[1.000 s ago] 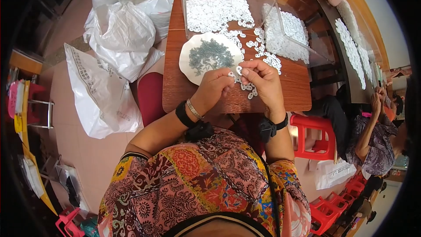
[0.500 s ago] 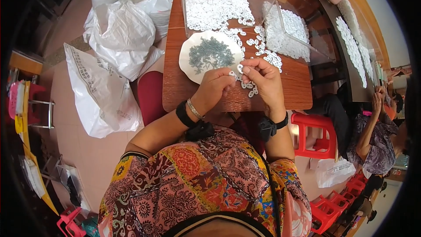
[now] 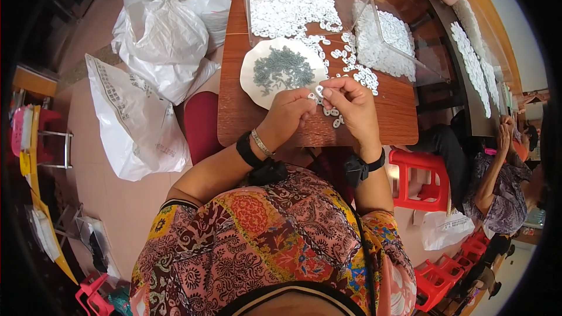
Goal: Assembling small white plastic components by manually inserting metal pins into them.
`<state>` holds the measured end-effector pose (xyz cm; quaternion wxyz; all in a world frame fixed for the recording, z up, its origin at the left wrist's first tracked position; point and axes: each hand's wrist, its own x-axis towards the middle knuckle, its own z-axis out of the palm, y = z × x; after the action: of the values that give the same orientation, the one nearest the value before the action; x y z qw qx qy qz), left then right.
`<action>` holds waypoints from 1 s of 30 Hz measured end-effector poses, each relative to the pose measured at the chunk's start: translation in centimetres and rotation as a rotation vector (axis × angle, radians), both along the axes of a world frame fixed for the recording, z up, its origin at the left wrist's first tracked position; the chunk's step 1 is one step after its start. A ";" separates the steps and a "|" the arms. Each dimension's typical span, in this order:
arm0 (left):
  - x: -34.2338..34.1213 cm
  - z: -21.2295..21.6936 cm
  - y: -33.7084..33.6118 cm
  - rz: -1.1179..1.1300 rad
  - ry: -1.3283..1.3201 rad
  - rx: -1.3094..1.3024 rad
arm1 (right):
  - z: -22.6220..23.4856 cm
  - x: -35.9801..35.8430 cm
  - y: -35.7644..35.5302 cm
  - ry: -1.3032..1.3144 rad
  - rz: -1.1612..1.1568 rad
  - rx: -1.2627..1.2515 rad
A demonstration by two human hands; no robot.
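My left hand is closed, with thumb and forefinger pinching a small white oval plastic piece. Close against it, my right hand pinches another white two-holed piece between thumb and fingertips. Whether the pieces touch is too small to tell. Just beyond the left hand lies a cream scalloped plate bearing a heap of small grey-green parts. Loose white pieces are scattered to the right of the plate, and a few lie beneath my hands.
White pieces spread thickly at the wooden table's far side. Another pile lies by clear panels at the right. White sacks stand on the left, red stools on the right. A seated person is at the dark table.
My hands have drawn slightly closer together, bringing the two white pieces nearer each other. The view has shifted a little; the plate and piles look unchanged.
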<state>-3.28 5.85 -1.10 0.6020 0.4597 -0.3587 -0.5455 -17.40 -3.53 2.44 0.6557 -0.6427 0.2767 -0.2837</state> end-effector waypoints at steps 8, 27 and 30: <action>0.0 0.3 0.2 -0.002 -0.013 0.005 | 0.0 0.2 0.8 0.092 -0.002 -0.147; -0.8 -0.6 0.0 0.026 0.223 0.034 | -0.2 0.2 1.8 0.162 -0.044 -0.479; -1.0 -0.6 -0.2 0.057 0.258 0.051 | -0.2 0.2 1.8 0.157 -0.019 -0.532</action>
<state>-4.25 5.66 -1.70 0.6467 0.4109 -0.2512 -0.5914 -17.22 -1.77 2.22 0.4378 -0.8096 0.2484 -0.3020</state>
